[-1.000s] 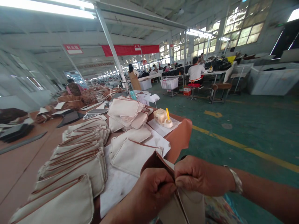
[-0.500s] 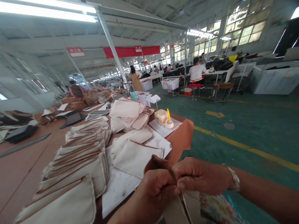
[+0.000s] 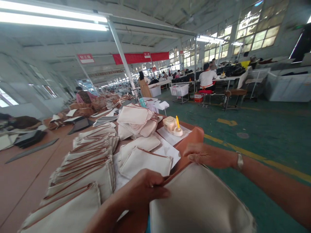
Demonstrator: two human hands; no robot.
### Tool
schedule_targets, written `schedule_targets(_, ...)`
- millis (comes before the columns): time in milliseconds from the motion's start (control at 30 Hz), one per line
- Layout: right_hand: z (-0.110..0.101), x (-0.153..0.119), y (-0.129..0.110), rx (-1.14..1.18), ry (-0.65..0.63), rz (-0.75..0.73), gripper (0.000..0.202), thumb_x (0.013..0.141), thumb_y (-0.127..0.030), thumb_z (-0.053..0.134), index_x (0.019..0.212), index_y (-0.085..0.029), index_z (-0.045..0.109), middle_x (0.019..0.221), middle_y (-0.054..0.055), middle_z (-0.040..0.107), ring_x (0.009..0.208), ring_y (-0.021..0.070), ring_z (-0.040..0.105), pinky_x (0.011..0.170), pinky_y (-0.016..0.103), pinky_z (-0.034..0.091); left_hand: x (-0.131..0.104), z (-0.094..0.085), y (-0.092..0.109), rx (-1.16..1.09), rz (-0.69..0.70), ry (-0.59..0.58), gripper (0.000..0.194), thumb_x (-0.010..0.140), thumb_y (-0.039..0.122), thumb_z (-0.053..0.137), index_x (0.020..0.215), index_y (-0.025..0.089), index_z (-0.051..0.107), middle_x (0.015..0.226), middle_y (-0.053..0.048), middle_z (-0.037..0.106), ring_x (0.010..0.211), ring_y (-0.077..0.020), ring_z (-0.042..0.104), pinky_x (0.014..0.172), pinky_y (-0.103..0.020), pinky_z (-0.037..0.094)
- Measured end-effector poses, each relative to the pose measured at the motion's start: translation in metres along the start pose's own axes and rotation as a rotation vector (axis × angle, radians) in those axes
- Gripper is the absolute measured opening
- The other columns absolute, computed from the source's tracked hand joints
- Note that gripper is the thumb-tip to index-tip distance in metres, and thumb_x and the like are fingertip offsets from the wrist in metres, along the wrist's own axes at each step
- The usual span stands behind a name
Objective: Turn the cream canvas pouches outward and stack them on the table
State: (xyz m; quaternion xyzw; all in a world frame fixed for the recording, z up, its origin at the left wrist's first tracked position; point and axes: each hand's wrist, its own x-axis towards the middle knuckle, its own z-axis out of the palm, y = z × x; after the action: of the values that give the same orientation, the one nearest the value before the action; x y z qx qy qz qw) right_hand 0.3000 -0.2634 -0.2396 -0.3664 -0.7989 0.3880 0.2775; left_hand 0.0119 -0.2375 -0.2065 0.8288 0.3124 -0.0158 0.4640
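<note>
A cream leather pouch (image 3: 199, 200) with a brown inner edge hangs in front of me, slightly blurred, with its broad pale side facing up. My left hand (image 3: 148, 186) is closed on its upper left edge, thumb over the pale side. At its upper right corner, my right hand (image 3: 206, 154) grips the rim with bent fingers and wears a bracelet. Just beyond my left hand, similar pale pouches (image 3: 147, 161) lie on white paper. A long overlapping row of pouches (image 3: 82, 171) runs along the table to the left.
More pale pieces are piled (image 3: 136, 115) farther back on the brown table (image 3: 31, 181). Near its right edge stands a glue container (image 3: 170, 123) with a yellow-handled brush (image 3: 177, 121). A person in white (image 3: 206, 77) sits beyond the green floor; white bins (image 3: 286, 85) stand at right.
My hands, close together on the folded edge before, have moved apart. The pouch has come up and turned its broad pale side into view. The camera view has shifted slightly.
</note>
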Motion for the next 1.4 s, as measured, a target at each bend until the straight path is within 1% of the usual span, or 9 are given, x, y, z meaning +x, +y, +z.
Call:
schedule_targets(67, 0.011, 0.014, -0.008, -0.063, -0.009, -0.136, 0.041, 0.087, -0.049, 0.061, 0.108, -0.014, 0.063, 0.107, 0.009, 0.061, 0.099, 0.0205, 0.055, 0.09, 0.033, 0.041, 0.012, 0.004, 0.023, 0.09, -0.004, 0.021, 0.042, 0.084, 0.042, 0.065, 0.06, 0.017, 0.042, 0.06, 0.006, 0.031, 0.059, -0.0089, 0.03, 0.053, -0.024, 0.02)
schedule_targets(167, 0.036, 0.028, -0.013, 0.042, -0.14, -0.232, 0.04, 0.076, -0.05, 0.074, 0.089, -0.014, 0.066, 0.088, 0.004, 0.062, 0.083, 0.0167, 0.056, 0.078, 0.029, 0.044, 0.021, 0.0, 0.032, 0.104, -0.048, -0.091, 0.041, 0.085, 0.043, 0.063, 0.059, 0.017, 0.044, 0.058, 0.007, 0.032, 0.056, -0.0086, 0.03, 0.051, -0.024, 0.018)
schedule_targets(333, 0.045, 0.016, 0.011, 0.305, -0.132, -0.175, 0.035, 0.088, -0.044, 0.064, 0.075, -0.012, 0.062, 0.075, 0.001, 0.056, 0.072, 0.012, 0.051, 0.07, 0.025, 0.042, -0.009, -0.02, -0.021, -0.094, -0.209, -0.282, 0.053, 0.078, 0.067, 0.061, 0.067, 0.016, 0.06, 0.06, 0.005, 0.043, 0.057, -0.0105, 0.037, 0.052, -0.022, 0.029)
schedule_targets(467, 0.032, 0.002, 0.042, 0.3, -0.077, -0.111, 0.035, 0.09, -0.042, 0.06, 0.078, -0.01, 0.064, 0.083, 0.005, 0.061, 0.079, 0.0154, 0.055, 0.075, 0.028, 0.043, -0.03, -0.022, -0.045, -0.226, -0.174, -0.174, 0.054, 0.07, 0.061, 0.073, 0.096, 0.014, 0.068, 0.084, -0.001, 0.063, 0.077, -0.0165, 0.053, 0.076, -0.024, 0.043)
schedule_targets(667, 0.025, 0.003, 0.021, 0.016, -0.015, -0.006, 0.032, 0.09, -0.043, 0.06, 0.103, -0.014, 0.067, 0.102, 0.009, 0.066, 0.094, 0.021, 0.059, 0.087, 0.034, 0.044, -0.01, 0.001, -0.013, -0.27, -0.056, -0.039, 0.028, 0.077, 0.034, 0.075, 0.096, 0.015, 0.069, 0.083, 0.001, 0.063, 0.076, -0.0137, 0.052, 0.07, -0.021, 0.039)
schedule_targets(733, 0.032, 0.006, -0.002, 0.123, 0.01, -0.062, 0.035, 0.093, -0.043, 0.054, 0.117, -0.017, 0.06, 0.115, 0.01, 0.062, 0.106, 0.0218, 0.056, 0.094, 0.035, 0.043, -0.001, 0.011, -0.004, -0.224, 0.02, -0.004, 0.021, 0.074, 0.029, 0.076, 0.087, 0.014, 0.069, 0.071, 0.005, 0.054, 0.067, -0.0101, 0.045, 0.061, -0.02, 0.033)
schedule_targets(833, 0.05, 0.006, -0.022, 0.278, -0.032, -0.123, 0.03, 0.094, -0.042, 0.052, 0.108, -0.015, 0.056, 0.103, 0.007, 0.061, 0.091, 0.0172, 0.055, 0.08, 0.03, 0.046, 0.006, 0.022, 0.002, -0.192, 0.133, 0.049, 0.022, 0.069, 0.028, 0.08, 0.078, 0.014, 0.066, 0.07, 0.005, 0.048, 0.068, -0.0099, 0.042, 0.059, -0.021, 0.029)
schedule_targets(1167, 0.095, -0.012, -0.004, -0.023, 0.173, -0.128, 0.018, 0.1, -0.031, 0.041, 0.09, -0.018, 0.049, 0.084, 0.0, 0.056, 0.073, 0.0118, 0.046, 0.066, 0.026, 0.033, 0.0, 0.033, -0.003, -0.477, -0.053, -0.032, 0.044, 0.071, 0.049, 0.079, 0.088, 0.013, 0.059, 0.071, 0.005, 0.043, 0.063, -0.0083, 0.033, 0.052, -0.022, 0.02)
schedule_targets(1400, 0.078, -0.006, -0.013, 0.555, 0.023, 0.046, 0.037, 0.096, -0.05, 0.047, 0.082, -0.016, 0.049, 0.075, -0.003, 0.042, 0.065, 0.0094, 0.035, 0.058, 0.022, 0.031, 0.002, 0.041, 0.009, -0.577, -0.064, -0.002, 0.043, 0.076, 0.051, 0.074, 0.083, 0.011, 0.061, 0.066, 0.004, 0.04, 0.061, -0.0081, 0.03, 0.053, -0.024, 0.02)
